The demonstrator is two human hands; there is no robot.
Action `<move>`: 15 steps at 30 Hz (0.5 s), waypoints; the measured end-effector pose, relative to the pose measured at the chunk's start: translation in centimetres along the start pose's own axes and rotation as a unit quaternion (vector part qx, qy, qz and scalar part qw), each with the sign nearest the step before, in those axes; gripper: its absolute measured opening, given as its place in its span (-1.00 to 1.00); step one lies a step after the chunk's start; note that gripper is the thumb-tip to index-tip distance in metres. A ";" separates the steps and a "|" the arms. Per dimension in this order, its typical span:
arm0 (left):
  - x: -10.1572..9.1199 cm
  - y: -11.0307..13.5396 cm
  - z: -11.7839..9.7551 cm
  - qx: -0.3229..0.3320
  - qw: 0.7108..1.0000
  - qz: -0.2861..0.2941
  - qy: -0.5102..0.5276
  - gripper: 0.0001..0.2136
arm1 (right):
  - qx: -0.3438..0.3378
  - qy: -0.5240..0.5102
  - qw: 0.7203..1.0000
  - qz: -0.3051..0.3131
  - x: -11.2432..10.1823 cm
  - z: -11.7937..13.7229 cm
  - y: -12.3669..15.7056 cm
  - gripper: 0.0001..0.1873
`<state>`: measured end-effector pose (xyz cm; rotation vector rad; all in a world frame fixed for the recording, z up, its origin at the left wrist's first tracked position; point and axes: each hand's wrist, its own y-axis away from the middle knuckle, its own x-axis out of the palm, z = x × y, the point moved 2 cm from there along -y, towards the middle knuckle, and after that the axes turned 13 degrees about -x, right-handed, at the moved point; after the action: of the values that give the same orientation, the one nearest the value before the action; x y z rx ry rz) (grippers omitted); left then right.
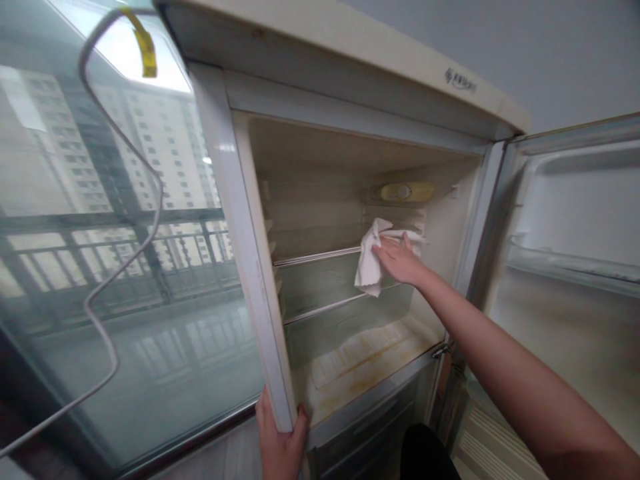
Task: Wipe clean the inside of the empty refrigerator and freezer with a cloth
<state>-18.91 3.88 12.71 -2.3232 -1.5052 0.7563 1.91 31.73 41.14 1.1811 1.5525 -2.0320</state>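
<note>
An upright refrigerator (239, 200) stands with its compartment exposed. Inside, my right hand (400, 259) presses a white cloth (371, 263) against the right end of the upper glass shelf (320, 255), its fingers closed on the fabric. Part of the cloth hangs below that shelf's front edge. Low on the left, my left hand (281, 440) grips the front edge of the fridge's side wall, thumb on the inner side and fingers outside. A lower glass shelf (325, 311) sits beneath the first. Yellowish stains mark the compartment floor (370, 363).
The fridge door (575, 207) is swung out to the right, with a clear door rack (575, 265). A yellowish lamp housing (407, 193) juts from the inner back right. On the left, a white cable (160, 193) dangles before a window (190, 360). Drawers (370, 427) lie below.
</note>
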 end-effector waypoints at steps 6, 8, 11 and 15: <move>0.0 0.1 0.1 0.010 1.000 -0.019 -0.014 -0.60 | -0.158 -0.197 0.965 0.077 0.6 5.0 -4.7 -0.33; -0.1 0.1 0.0 -0.007 1.000 -0.015 -0.011 -0.58 | -0.180 -0.269 0.940 0.104 1.1 6.2 -6.5 -0.33; -0.2 0.2 -0.2 -0.047 0.999 -0.016 -0.007 -0.56 | -0.248 -0.242 0.925 0.154 1.6 8.1 -8.3 -0.52; -0.2 0.4 -0.6 -0.067 0.997 -0.034 0.002 -0.57 | -0.292 -0.060 0.941 0.157 2.2 11.1 -9.8 -0.64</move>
<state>-18.30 3.55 13.08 -2.3527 -1.6708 0.6509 -10.69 25.61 46.50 0.9669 1.6193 -1.2804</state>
